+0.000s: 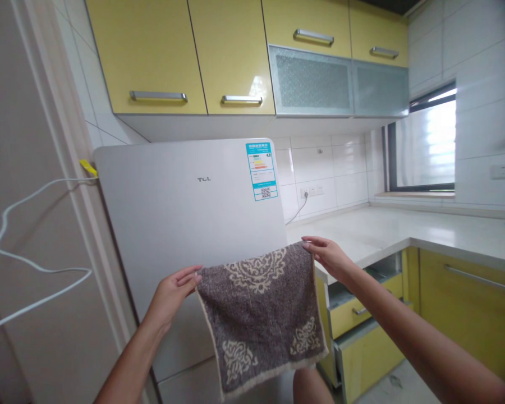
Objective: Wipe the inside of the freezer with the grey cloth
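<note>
A grey-brown towel [265,314] with cream floral patterns and a pale border hangs stretched between my two hands. My left hand [177,287] pinches its upper left corner between thumb and fingers. At the upper right corner, my right hand [326,253] grips the cloth in the same way, a little higher than the left. The towel's lower edge hangs loose. Behind it stands a silver-grey fridge [172,224] with a blue-edged energy label [261,171] near its upper right corner.
Yellow wall cabinets [231,50] run above the fridge. To the right, a white countertop [357,230] turns a corner below a window [425,146]. Beneath it, yellow drawers [368,353] stand pulled out. A white cable [46,269] loops along the left side.
</note>
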Demonstrator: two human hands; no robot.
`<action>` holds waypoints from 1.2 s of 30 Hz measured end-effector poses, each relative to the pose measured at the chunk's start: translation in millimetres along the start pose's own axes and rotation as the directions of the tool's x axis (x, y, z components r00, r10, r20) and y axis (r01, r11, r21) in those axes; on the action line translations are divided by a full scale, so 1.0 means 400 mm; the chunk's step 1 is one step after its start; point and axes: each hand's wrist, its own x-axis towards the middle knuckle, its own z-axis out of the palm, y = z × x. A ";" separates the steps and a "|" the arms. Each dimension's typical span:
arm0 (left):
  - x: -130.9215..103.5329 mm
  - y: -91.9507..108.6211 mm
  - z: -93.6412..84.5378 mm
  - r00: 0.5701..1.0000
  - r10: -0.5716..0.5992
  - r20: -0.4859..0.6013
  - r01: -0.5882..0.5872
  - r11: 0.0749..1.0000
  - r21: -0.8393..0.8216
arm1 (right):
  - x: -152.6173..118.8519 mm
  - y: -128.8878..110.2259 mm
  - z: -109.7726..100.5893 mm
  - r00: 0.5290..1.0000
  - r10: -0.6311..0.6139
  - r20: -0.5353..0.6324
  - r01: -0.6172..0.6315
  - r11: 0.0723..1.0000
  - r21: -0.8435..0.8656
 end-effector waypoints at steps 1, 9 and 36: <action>-0.001 0.002 0.000 1.000 0.001 0.009 -0.001 1.000 0.011 | 0.002 0.000 -0.001 1.000 -0.013 -0.004 0.013 1.000 -0.015; 0.011 0.003 0.003 0.989 0.130 -0.068 -0.112 0.970 0.218 | 0.012 0.000 -0.008 0.983 -0.171 -0.061 0.147 0.949 -0.280; 0.041 -0.037 0.136 0.967 -0.218 0.133 0.244 0.942 -0.231 | -0.001 -0.058 0.036 0.994 -0.025 0.104 0.087 0.747 -0.659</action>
